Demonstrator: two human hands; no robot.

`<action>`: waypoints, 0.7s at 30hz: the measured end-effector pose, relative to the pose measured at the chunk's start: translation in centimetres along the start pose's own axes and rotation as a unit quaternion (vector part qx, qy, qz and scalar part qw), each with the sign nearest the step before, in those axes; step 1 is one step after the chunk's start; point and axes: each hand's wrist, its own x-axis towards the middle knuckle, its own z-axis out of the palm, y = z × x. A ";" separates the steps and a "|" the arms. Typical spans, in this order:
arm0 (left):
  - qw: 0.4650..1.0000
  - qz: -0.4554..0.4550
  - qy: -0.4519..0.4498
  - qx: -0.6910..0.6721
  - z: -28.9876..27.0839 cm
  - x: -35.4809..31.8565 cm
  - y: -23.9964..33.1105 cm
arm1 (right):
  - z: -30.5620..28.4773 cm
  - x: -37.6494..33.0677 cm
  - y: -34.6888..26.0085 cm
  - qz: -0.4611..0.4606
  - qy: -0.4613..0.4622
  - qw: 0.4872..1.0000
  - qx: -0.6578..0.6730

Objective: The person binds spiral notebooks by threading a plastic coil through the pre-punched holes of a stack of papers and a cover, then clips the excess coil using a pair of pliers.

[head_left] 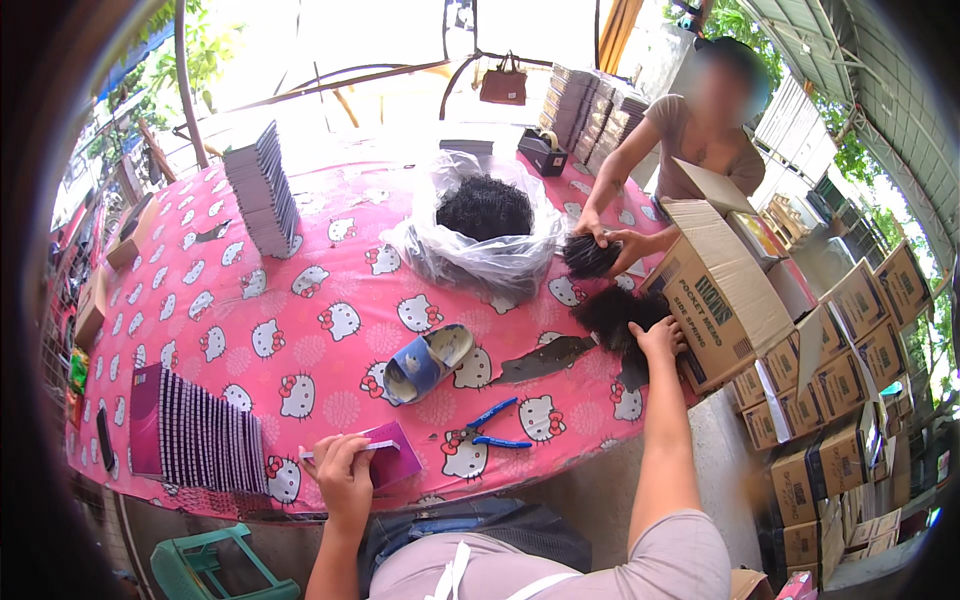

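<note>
My left hand [345, 477] grips a small purple notebook [402, 458] at its white-edged side, just above the table's near edge. My right hand [658, 340] reaches forward into a loose heap of thin black coils [608, 312], its fingers bent down onto them. What lies between those fingertips is too small to make out clearly. Blue-handled pliers [500, 425] rest between my hands. Beyond them lies a blue slide sandal [428, 363]. A clear plastic bag [470, 268] farther back holds a big mass of black coils [487, 208].
At left stand a fanned stack of purple-covered notebooks [205, 432] and a taller stack [262, 190]. An open cardboard box [715, 300] borders my right hand. Across the table, a co-worker's hands [615, 245] hold black coils. A tape dispenser [542, 152] sits behind; cartons [830, 370] pile up right.
</note>
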 end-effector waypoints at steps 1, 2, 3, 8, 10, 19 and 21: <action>1.000 0.002 -0.003 0.018 0.0 0.0 0.0 | 0.1 -0.3 -0.8 -0.031 0.071 0.997 0.027; 0.999 0.009 -0.002 0.034 0.0 0.0 0.1 | 0.2 -0.6 -1.8 -0.053 0.132 0.989 0.039; 0.999 0.015 -0.002 0.050 0.0 0.0 0.1 | 0.4 -1.0 -2.9 -0.067 0.179 0.981 0.038; 0.999 0.003 0.008 0.038 0.2 0.3 0.7 | 2.0 -1.2 -8.9 -0.378 0.087 0.919 0.073; 0.999 -0.004 0.009 0.037 0.2 0.5 0.9 | 2.9 -0.8 -9.9 -0.390 0.065 0.913 0.102; 0.998 0.025 0.013 0.057 0.4 1.1 0.9 | -0.1 0.7 0.1 -0.520 -0.079 0.825 0.206; 0.998 0.024 0.018 0.053 0.5 1.3 0.9 | -0.8 1.7 1.3 -0.368 0.082 0.899 0.224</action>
